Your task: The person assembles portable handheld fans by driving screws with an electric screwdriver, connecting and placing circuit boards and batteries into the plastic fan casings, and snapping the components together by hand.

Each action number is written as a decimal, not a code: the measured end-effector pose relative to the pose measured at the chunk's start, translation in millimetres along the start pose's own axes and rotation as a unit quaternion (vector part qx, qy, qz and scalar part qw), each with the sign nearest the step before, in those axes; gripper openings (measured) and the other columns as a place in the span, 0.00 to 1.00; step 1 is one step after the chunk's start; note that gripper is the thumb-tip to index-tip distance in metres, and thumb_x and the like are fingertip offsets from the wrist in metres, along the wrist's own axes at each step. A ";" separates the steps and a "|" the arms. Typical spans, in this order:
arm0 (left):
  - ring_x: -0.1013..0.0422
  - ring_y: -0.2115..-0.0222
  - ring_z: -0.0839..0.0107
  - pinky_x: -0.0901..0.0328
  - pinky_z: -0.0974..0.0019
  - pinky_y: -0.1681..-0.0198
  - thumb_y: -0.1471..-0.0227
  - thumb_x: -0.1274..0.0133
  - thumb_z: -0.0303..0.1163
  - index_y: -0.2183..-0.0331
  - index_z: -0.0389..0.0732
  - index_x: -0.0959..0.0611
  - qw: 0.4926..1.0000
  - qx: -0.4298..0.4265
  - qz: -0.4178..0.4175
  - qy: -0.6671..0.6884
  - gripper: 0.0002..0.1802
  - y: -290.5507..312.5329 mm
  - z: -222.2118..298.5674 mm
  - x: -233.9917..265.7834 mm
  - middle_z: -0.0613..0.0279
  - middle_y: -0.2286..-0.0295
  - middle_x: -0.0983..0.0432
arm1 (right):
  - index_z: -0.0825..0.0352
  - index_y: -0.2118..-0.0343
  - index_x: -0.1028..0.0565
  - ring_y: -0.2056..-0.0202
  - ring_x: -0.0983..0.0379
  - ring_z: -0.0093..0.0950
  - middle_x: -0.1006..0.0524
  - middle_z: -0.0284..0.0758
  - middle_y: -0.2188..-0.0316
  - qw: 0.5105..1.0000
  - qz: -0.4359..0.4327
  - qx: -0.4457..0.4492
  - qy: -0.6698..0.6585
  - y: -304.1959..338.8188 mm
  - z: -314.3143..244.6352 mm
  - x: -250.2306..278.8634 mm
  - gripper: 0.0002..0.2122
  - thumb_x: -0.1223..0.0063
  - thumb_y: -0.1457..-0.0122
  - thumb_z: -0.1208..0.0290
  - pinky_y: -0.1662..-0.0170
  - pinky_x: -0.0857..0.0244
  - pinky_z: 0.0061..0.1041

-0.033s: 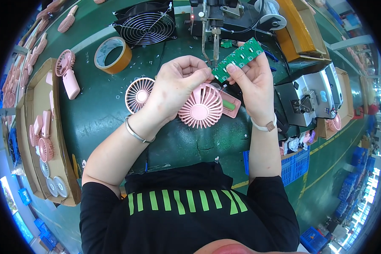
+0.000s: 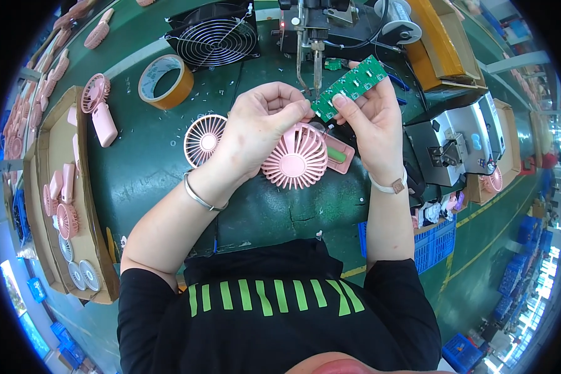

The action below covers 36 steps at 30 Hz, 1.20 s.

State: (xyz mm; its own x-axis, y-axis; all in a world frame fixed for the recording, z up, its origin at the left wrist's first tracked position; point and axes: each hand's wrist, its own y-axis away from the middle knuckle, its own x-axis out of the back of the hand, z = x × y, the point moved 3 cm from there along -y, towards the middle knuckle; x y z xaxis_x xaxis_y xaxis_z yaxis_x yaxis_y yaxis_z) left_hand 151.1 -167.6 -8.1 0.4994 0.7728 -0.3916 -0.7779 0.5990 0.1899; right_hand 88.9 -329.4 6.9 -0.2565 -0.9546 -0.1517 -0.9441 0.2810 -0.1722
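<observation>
My right hand point(image 2: 374, 118) grips a long green circuit board point(image 2: 361, 78), its thumb lying on the face of the board. The board slants up to the right, just under the tip of a soldering machine point(image 2: 318, 53). At the board's lower left corner my left hand point(image 2: 265, 118) pinches thumb and finger together; what lies between them is too small to make out. Below the hands rests an opened pink handheld fan point(image 2: 294, 163), its handle showing a green battery point(image 2: 336, 154). A round pink fan grille point(image 2: 206, 140) lies left of my left wrist.
A tape roll point(image 2: 166, 81) and a black cooling fan point(image 2: 217, 36) stand at the back left. On the left is a cardboard tray point(image 2: 103, 274) of fan parts. A solder spool point(image 2: 400, 25), a cardboard box point(image 2: 439, 43) and a grey metal device point(image 2: 442, 146) are on the right.
</observation>
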 end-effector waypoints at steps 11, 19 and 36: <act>0.26 0.69 0.78 0.30 0.76 0.63 0.49 0.43 0.25 0.67 0.32 0.21 1.000 -0.009 -0.001 -0.013 0.07 2.4 4.0 0.3 0.60 0.71 0.22 | 0.68 0.48 0.39 0.63 0.28 0.19 0.28 0.34 0.61 1.000 -0.011 0.014 -0.008 0.5 -1.2 -1.0 0.22 0.45 0.44 0.84 0.66 0.33 0.17; 0.26 0.70 0.78 0.30 0.76 0.64 0.49 0.42 0.25 0.66 0.32 0.21 1.000 -0.008 0.002 -0.017 0.08 2.6 4.3 -0.4 0.60 0.71 0.22 | 0.71 0.44 0.39 0.66 0.28 0.18 0.27 0.33 0.63 1.000 0.005 0.022 -0.011 2.2 -0.9 -1.8 0.24 0.45 0.43 0.82 0.67 0.33 0.16; 0.25 0.69 0.76 0.29 0.74 0.63 0.47 0.45 0.26 0.67 0.33 0.23 0.999 0.038 -0.002 -0.001 0.07 3.0 -5.4 1.5 0.58 0.70 0.21 | 0.71 0.46 0.37 0.68 0.29 0.17 0.26 0.32 0.65 0.999 -0.002 -0.038 0.001 2.7 -0.4 0.2 0.23 0.44 0.45 0.82 0.69 0.36 0.15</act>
State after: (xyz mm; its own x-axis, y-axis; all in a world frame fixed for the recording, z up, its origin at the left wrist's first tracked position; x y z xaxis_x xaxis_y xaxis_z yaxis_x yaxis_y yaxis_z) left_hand 147.4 -165.8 -13.0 0.5030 0.7713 -0.3900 -0.7455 0.6155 0.2557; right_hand 86.2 -328.9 6.8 -0.2537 -0.9557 -0.1490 -0.9580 0.2695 -0.0976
